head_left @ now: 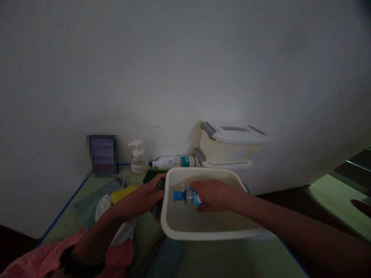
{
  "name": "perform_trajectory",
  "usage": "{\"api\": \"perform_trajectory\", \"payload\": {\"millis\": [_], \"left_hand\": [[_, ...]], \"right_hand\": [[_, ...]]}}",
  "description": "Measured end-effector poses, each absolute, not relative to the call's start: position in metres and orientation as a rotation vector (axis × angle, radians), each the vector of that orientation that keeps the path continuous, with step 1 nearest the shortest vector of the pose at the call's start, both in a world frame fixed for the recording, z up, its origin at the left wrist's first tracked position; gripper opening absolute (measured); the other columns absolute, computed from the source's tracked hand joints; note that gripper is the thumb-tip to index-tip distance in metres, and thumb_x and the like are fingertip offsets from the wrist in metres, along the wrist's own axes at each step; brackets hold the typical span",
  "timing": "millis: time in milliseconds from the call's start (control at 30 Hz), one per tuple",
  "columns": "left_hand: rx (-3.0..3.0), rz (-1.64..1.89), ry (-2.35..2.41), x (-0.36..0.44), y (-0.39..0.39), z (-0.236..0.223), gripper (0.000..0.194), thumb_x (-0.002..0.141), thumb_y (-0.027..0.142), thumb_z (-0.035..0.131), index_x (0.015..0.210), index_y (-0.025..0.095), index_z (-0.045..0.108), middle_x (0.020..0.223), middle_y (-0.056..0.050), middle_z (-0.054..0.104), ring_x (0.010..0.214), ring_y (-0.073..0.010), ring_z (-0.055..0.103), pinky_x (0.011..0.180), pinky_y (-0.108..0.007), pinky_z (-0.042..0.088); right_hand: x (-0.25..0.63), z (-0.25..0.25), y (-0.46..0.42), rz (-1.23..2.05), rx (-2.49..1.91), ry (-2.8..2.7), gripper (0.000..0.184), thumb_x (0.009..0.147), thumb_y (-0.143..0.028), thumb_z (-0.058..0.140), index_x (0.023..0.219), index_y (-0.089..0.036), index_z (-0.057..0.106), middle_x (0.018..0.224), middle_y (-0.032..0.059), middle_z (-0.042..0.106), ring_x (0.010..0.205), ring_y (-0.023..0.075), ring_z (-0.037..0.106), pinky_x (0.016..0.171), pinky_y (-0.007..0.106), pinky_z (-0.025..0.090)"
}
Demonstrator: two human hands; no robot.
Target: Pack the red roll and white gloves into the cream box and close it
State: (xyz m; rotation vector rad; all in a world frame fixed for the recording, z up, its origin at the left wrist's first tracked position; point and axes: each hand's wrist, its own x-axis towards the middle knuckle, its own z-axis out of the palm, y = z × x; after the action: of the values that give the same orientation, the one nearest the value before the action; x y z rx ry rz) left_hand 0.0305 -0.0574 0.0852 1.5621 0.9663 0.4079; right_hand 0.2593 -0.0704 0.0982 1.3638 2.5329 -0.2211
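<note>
A white plastic storage box (203,234) without its lid on stands on the table in front of me. My right hand (216,195) reaches inside it, fingers wrapped round a small clear bottle (189,196) with a blue cap and a blue and red label. The bottle lies on its side in my grip, its cap pointing left. At the box's left end, my left hand (149,196) is closed on the grey handle (159,197). Part of the bottle is hidden by my right fingers.
Behind the box, a white bottle (174,162) lies by the wall, and a lidded storage box (232,148) stands to its right. A pump bottle (139,158) and a blurred dark panel (103,154) are back left. A yellow item (123,194) and cloths (97,199) lie left.
</note>
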Motion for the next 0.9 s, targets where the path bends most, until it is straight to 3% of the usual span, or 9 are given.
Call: {"api": "perform_trajectory", "payload": {"millis": [267, 400, 467, 633, 800, 900], "left_hand": [[1.619, 0.384, 0.956, 0.027, -0.059, 0.087, 0.044, 0.084, 0.022, 0.047, 0.127, 0.018, 0.037, 0.087, -0.002, 0.065, 0.06, -0.0151, 0.065, 0.053, -0.026, 0.053], [1.578, 0.359, 0.934, 0.026, -0.056, 0.082, 0.045, 0.086, 0.025, 0.047, 0.129, 0.02, 0.034, 0.089, -0.003, 0.064, 0.058, -0.0145, 0.065, 0.045, -0.023, 0.05], [1.537, 0.32, 0.917, 0.025, -0.055, 0.08, 0.048, 0.086, 0.027, 0.047, 0.131, 0.02, 0.031, 0.091, -0.004, 0.065, 0.059, -0.0163, 0.067, 0.04, -0.021, 0.047], [1.514, 0.334, 0.895, 0.025, -0.057, 0.081, 0.05, 0.085, 0.028, 0.05, 0.131, 0.019, 0.031, 0.097, -0.007, 0.064, 0.068, -0.0192, 0.069, 0.039, -0.02, 0.048], [1.533, 0.348, 0.86, 0.025, -0.059, 0.083, 0.049, 0.085, 0.027, 0.049, 0.13, 0.02, 0.033, 0.091, -0.005, 0.062, 0.065, -0.0164, 0.066, 0.038, -0.017, 0.047], [1.55, 0.338, 0.86, 0.026, -0.06, 0.084, 0.05, 0.085, 0.026, 0.048, 0.132, 0.019, 0.032, 0.093, -0.006, 0.06, 0.064, -0.0158, 0.065, 0.036, -0.017, 0.046]], "right_hand": [[0.254, 0.074, -0.061, -0.07, 1.273, 2.554, 0.05, 0.078, -0.03, 0.067, 0.121, -0.008, 0.054, 0.115, 0.0201, 0.064, 0.1, 0.0307, 0.064, 0.084, 0.04, 0.049], [0.253, 0.08, -0.063, 0.007, 1.237, 2.581, 0.052, 0.08, -0.029, 0.064, 0.127, -0.008, 0.051, 0.124, 0.0206, 0.06, 0.109, 0.0312, 0.059, 0.09, 0.042, 0.046], [0.252, 0.084, -0.064, 0.02, 1.218, 2.571, 0.05, 0.079, -0.032, 0.066, 0.122, -0.009, 0.056, 0.12, 0.0198, 0.062, 0.106, 0.0313, 0.061, 0.087, 0.041, 0.047], [0.251, 0.082, -0.072, 0.039, 1.214, 2.473, 0.035, 0.074, -0.029, 0.069, 0.101, -0.008, 0.067, 0.09, 0.0178, 0.072, 0.076, 0.0293, 0.069, 0.063, 0.035, 0.05], [0.25, 0.076, -0.072, 0.129, 1.204, 2.452, 0.034, 0.077, -0.024, 0.065, 0.106, -0.005, 0.065, 0.101, 0.0203, 0.069, 0.09, 0.0308, 0.066, 0.074, 0.037, 0.049], [0.248, 0.079, -0.071, 0.181, 1.244, 2.434, 0.038, 0.074, -0.024, 0.069, 0.106, -0.005, 0.064, 0.102, 0.0203, 0.068, 0.089, 0.0311, 0.066, 0.073, 0.037, 0.049]]}}
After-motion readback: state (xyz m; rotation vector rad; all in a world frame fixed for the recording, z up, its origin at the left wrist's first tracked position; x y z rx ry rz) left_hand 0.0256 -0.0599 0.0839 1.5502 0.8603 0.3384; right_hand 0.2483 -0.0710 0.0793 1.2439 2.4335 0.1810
